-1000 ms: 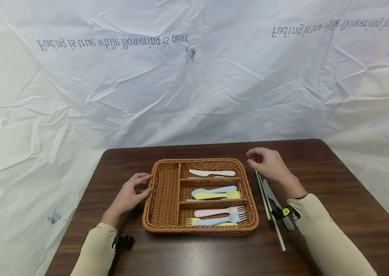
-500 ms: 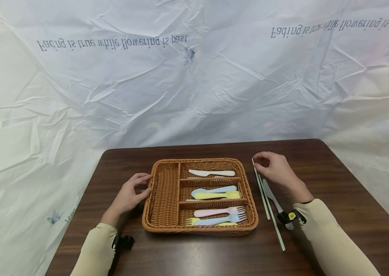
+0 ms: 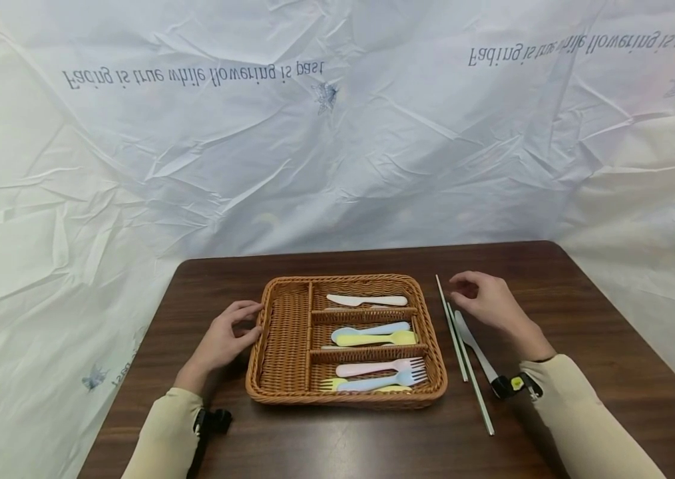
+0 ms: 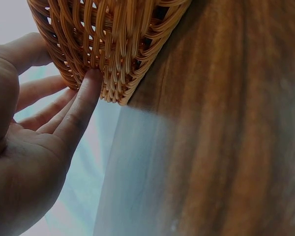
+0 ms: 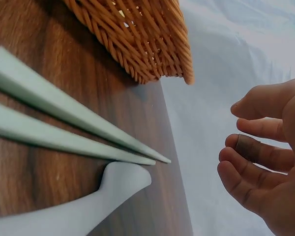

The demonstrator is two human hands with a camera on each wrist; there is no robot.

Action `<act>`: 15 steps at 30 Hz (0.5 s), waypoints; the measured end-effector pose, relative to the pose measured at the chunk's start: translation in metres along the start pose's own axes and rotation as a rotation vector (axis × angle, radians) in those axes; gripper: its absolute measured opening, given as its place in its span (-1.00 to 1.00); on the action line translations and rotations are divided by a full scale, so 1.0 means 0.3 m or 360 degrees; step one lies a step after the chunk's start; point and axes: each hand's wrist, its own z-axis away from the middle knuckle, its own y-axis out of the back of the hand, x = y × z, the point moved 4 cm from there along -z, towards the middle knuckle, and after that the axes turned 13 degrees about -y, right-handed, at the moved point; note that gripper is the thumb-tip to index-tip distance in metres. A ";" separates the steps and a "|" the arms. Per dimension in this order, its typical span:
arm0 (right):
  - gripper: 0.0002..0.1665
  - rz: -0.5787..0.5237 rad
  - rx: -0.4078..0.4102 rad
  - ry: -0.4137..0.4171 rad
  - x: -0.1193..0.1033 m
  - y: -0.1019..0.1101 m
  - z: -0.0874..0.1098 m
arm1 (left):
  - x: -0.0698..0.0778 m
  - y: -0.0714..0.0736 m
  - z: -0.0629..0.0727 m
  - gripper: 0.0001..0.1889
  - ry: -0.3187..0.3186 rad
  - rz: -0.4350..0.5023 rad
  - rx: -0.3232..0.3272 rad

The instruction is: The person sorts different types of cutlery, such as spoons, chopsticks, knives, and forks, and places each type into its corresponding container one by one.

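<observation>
A brown wicker cutlery tray [image 3: 280,332] lies on the table, its left end touched by the fairly straight fingers of my left hand [image 3: 222,339]. In the left wrist view a fingertip of that hand [image 4: 44,128] meets the woven wall. My right hand [image 3: 486,299] hovers beyond the tray's right side, fingers loosely bent around nothing. Below and left of it lie two pale green chopsticks [image 3: 479,399], one partly beside the other. A pale knife [image 3: 476,346] rests just right of them; in the right wrist view this knife [image 5: 123,182] almost meets a chopstick tip.
The tray's right half has three compartments: a white knife [image 3: 367,301] at the back, blue and yellow spoons [image 3: 373,339] in the middle, and several forks [image 3: 379,367] in front. The dark wooden table [image 3: 337,439] ends before a hanging white sheet [image 3: 337,166].
My right hand has drawn back rightward and slightly toward me, away from the chopstick's far end. The left hand and the tray stay put.
</observation>
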 end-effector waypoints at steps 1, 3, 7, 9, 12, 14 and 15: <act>-0.65 0.0000 -0.0004 -0.0007 0.005 0.000 0.002 | 0.000 0.000 0.000 -0.55 -0.0001 0.0002 0.0000; -0.65 0.0003 -0.0013 -0.0027 0.016 -0.002 0.008 | 0.000 -0.001 0.000 -0.55 -0.0003 0.0007 -0.0003; -0.64 0.0024 -0.0028 -0.0061 0.039 -0.007 0.022 | 0.002 0.002 0.000 -0.54 0.0002 0.0022 -0.0006; -0.63 0.0041 -0.0029 -0.0075 0.051 -0.008 0.027 | 0.003 0.004 -0.001 -0.54 -0.0001 0.0021 -0.0006; -0.62 0.0056 -0.0042 -0.0093 0.069 -0.012 0.033 | 0.003 0.005 -0.002 -0.54 0.0005 0.0025 -0.0003; -0.61 0.0065 -0.0047 -0.0110 0.082 -0.013 0.038 | 0.005 0.004 -0.002 -0.54 0.0008 0.0033 -0.0003; -0.61 0.0069 -0.0053 -0.0117 0.088 -0.015 0.040 | 0.005 0.003 -0.002 -0.55 0.0013 0.0037 -0.0003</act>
